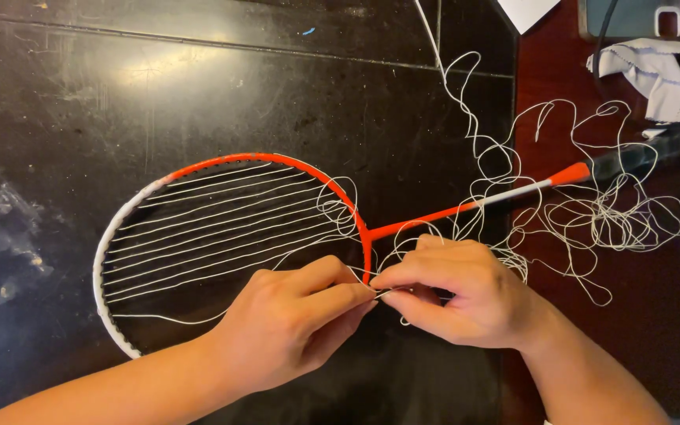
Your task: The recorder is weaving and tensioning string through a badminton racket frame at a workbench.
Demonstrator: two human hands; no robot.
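String (pixel 222 228), thin, white and half woven in long parallel runs across the oval head of an orange-and-white badminton racket (pixel 222 164), lies with that racket flat on a dark, scuffed stone table (pixel 120 86), the racket's shaft and black grip reaching to the far right. Both hands meet at the near-right edge of the frame: the left hand (pixel 293 323) and the right hand (pixel 458 293) are each closed in a fingertip pinch on the string. A loose tangle of string (pixel 592 220) sprawls to the right over the shaft, near a crumpled white cloth (pixel 659 75) at the far right.

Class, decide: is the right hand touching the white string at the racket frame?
Touching. The head view shows the right hand pinching the white string between fingertips beside the racket frame.
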